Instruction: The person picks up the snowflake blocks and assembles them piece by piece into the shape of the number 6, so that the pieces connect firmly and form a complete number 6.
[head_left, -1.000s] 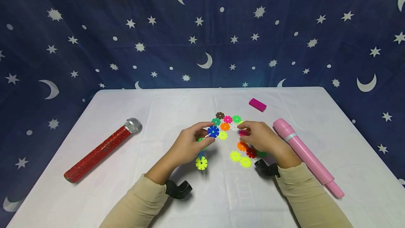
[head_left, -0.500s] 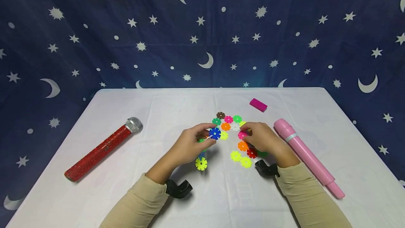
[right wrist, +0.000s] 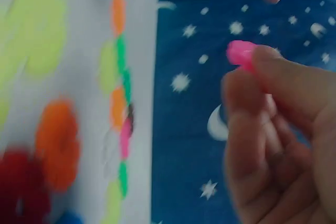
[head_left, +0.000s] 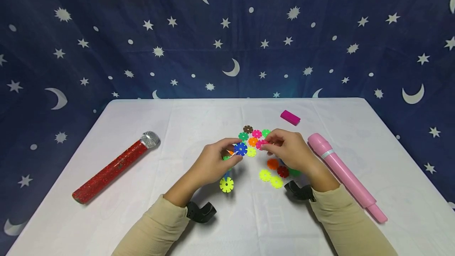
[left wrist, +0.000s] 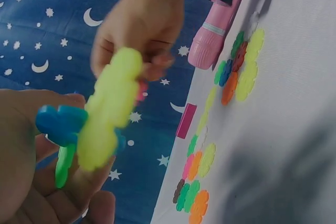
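Fingers of the right hand pinch a pink notched plastic disc, likely light, stiff, easiest by its rim; the left hand pinches a blue notched plastic disc.

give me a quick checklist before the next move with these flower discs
1. Left hand grips the joined discs: ok.
2. Right hand pinches the pink disc: ok.
3. Pink disc is free of the blue disc at the left hand: ok, a gap shows in the head view.
4. Slots on those two discs line up: cannot tell, fingers partly cover the pink one.
5. Red microphone is out of the way: ok, off to the left.
6. Right sleeve clears the pink microphone: cannot tell, they meet in the head view.
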A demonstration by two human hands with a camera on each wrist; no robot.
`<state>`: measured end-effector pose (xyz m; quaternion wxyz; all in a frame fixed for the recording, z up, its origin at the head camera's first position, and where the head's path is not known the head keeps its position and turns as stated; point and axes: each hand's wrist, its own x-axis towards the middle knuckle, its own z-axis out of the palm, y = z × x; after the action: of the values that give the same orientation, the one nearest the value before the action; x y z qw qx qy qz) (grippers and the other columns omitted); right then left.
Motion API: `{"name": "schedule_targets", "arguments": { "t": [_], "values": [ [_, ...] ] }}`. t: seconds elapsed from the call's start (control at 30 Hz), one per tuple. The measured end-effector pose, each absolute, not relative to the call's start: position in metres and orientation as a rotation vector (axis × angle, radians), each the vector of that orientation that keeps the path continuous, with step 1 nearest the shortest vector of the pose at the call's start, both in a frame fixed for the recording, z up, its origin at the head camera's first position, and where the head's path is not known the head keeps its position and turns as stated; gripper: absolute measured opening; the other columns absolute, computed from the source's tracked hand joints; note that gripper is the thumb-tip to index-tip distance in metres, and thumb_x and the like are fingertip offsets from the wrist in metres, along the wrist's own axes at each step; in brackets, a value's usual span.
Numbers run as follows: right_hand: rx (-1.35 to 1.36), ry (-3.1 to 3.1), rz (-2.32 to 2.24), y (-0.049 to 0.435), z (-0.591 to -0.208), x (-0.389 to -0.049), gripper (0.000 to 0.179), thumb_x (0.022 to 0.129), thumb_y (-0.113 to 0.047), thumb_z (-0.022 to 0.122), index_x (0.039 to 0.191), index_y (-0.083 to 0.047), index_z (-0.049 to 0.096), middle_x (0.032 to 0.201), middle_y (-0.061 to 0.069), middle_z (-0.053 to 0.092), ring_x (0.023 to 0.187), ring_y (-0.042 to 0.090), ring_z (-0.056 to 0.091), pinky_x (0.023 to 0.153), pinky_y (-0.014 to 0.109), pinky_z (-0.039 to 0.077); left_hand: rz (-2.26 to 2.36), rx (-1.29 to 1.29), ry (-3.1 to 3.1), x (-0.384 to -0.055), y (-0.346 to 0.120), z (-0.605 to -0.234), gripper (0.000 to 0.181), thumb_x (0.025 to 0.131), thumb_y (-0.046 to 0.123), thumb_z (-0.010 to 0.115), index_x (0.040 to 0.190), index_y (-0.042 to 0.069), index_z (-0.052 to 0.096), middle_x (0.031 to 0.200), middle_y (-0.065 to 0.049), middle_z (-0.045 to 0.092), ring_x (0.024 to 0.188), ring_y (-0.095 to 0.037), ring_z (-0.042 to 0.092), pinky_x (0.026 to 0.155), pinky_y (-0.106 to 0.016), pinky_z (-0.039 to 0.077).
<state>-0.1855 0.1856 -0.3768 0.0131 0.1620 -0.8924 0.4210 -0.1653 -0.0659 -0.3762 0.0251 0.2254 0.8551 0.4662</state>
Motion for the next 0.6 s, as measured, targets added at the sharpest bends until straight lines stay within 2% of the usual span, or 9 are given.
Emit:
{"name": "schedule_targets", "arguments": {
  "t": [0.2,0.4,0.6],
  "values": [
    [0.657,-2.610,1.423,0.173,-0.369,-0.175,0.012,0.087,-0.005,0.078,0.098,-0.004,0.073,0.085,0.001,0.074,0.079,0.019,0.073,0.072,0.027,0.058,1.428,0.658,2.676,-0.165,-0.067,-0.375,0.043,0.092,0.018,0.074,0.132,0.009,0.065,0.104,-0.003,0.069,0.088,-0.017,0.064,0.077,-0.032,0.053],
    [0.743,-2.571,1.406,0.166,-0.370,-0.171,0.012,0.086,-0.003,0.078,0.097,-0.004,0.074,0.086,0.000,0.073,0.078,0.024,0.072,0.073,0.028,0.058,1.416,0.659,2.680,-0.165,-0.067,-0.376,0.041,0.092,0.019,0.073,0.131,0.007,0.065,0.101,-0.002,0.070,0.088,-0.017,0.064,0.076,-0.031,0.054],
    [0.822,-2.484,1.260,0.159,-0.373,-0.169,0.016,0.080,0.004,0.081,0.093,-0.005,0.075,0.085,-0.003,0.072,0.074,0.011,0.068,0.070,0.028,0.058,1.418,0.681,2.674,-0.165,-0.067,-0.375,0.039,0.091,0.018,0.075,0.127,0.004,0.068,0.091,0.002,0.069,0.084,-0.014,0.064,0.069,-0.027,0.053]
  ]
}}
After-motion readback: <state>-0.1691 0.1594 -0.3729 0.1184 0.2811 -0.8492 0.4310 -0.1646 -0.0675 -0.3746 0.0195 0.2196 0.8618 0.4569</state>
